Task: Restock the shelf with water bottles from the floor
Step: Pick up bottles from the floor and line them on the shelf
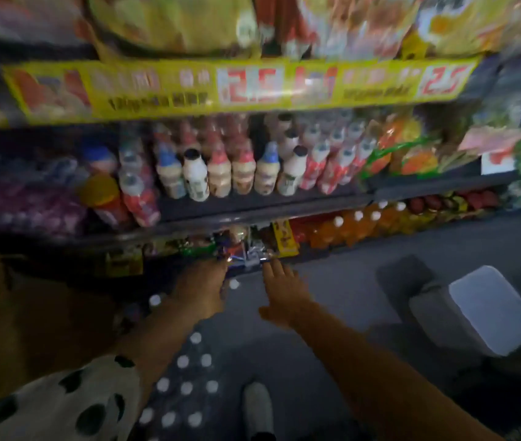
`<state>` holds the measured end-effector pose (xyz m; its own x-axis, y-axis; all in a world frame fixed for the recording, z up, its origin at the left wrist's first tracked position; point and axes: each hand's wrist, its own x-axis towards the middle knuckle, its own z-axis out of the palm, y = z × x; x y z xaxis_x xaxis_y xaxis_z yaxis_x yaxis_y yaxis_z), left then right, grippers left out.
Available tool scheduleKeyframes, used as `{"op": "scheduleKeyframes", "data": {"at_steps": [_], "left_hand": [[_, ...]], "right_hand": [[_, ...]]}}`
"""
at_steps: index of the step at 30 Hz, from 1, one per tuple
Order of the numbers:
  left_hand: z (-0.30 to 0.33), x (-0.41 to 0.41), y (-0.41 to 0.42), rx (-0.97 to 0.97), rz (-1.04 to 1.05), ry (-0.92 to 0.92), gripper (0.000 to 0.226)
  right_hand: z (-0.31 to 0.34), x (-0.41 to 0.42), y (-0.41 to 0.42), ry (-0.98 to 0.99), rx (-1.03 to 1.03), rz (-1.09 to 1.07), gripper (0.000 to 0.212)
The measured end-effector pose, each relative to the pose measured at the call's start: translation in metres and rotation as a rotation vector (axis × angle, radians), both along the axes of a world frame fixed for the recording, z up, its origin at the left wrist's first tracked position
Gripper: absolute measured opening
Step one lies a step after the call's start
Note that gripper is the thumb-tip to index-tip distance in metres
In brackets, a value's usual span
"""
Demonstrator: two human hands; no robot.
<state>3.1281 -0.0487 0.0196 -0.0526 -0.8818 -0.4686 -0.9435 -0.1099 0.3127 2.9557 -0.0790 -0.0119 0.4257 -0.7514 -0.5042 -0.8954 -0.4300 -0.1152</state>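
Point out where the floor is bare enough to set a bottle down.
Bare grey floor lies between the right hand and the white bin, below the orange drink bottles. Crowded: the water bottle pack by the left hand and cardboard box.

A cream sleeve (62, 405) with black polka dots covers the near left arm. The water bottles (183, 388) on the floor show as a cluster of white caps against dark wrap. To their left stands a brown cardboard box (30, 316). The price strip (221, 85) along the far shelf edge is yellow with red numerals on white panels. Below it, the milk drink bottles (221, 173) are cream and white with blue, red and black caps. On the lower shelf to the right, the soda bottles (348, 227) are orange with white caps. The floor (332, 281) is grey.
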Motion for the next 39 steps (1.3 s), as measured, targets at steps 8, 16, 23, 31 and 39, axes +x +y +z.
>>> {"op": "scheduleKeyframes", "data": {"at_steps": [8, 16, 23, 31, 39], "left_hand": [[-0.224, 0.022, -0.009, 0.153, 0.142, 0.1, 0.057], [-0.341, 0.047, -0.011, 0.21, 0.197, 0.074, 0.058], [-0.355, 0.048, -0.011, 0.203, 0.235, 0.106, 0.053], [-0.274, 0.047, -0.007, 0.182, 0.253, 0.216, 0.062], [-0.067, 0.038, 0.01, 0.084, 0.211, 0.37, 0.058]], "right_hand": [[-0.248, 0.057, -0.038, 0.013, 0.072, 0.053, 0.088], [-0.375, 0.091, -0.063, 0.043, 0.085, 0.076, 0.085], [-0.382, 0.095, -0.065, -0.076, 0.043, 0.151, 0.065], [-0.283, 0.079, -0.053, -0.09, 0.154, 0.153, 0.06], [-0.011, 0.054, -0.051, -0.261, 0.168, 0.146, 0.03]]}}
